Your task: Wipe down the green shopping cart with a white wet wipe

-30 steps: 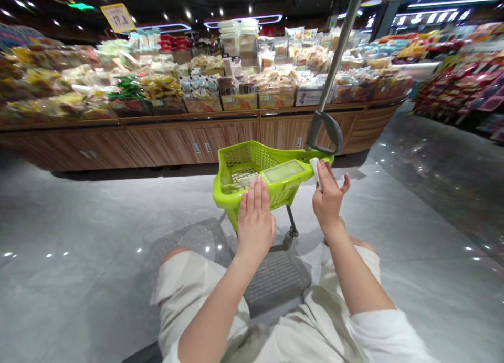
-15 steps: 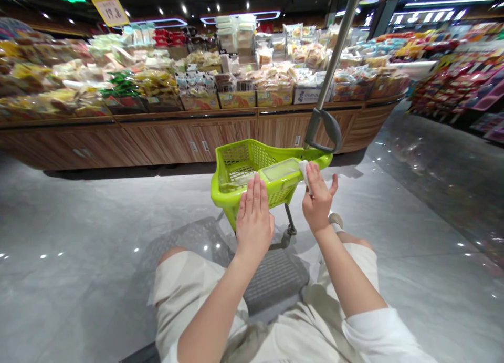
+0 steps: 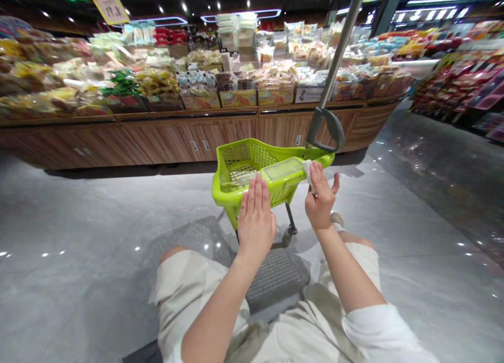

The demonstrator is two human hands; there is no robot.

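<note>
1. Supermarket snack counter (image 3: pixel 189 137) sits ahead, with a lime-green cart basket (image 3: pixel 236 197) right in front of me.
2. Pale green packet (image 3: pixel 282 169) is over the basket's near rim.
3. Left hand (image 3: pixel 255 221) is open and flat against the packet; right hand (image 3: pixel 321 200) pinches a white wipe (image 3: pixel 308 171) at the packet's end.

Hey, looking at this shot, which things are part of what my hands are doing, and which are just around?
In use: left hand, right hand, white wipe, green plastic pack, lime-green wheeled basket.

Just around: metal pole, snack display, yellow price sign.
</note>
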